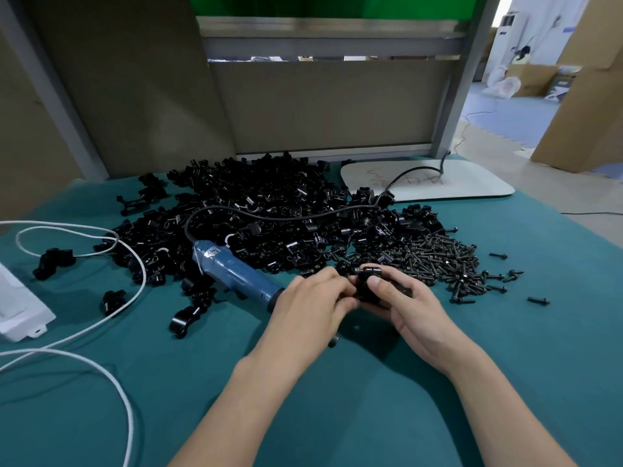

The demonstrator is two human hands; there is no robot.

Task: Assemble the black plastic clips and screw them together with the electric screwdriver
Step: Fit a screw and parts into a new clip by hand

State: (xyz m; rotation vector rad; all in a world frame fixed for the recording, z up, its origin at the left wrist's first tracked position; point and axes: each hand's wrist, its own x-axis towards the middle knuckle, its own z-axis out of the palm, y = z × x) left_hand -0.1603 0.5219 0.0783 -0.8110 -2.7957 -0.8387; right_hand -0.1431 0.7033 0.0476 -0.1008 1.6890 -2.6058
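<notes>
Dim, soft shadows — bowed wide-angle edges

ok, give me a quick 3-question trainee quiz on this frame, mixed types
1. True or false: the electric screwdriver lies on the teal cloth.
2. The loose screws lie on which side of the clip pile? A left, B right, C behind.
3. Fill in: left hand and right hand together hold one black ____.
Key: 1 true; 2 B; 3 clip.

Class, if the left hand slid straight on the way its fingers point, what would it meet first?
The black clip held in the right hand; the left hand seems to touch it at its fingertips.
</notes>
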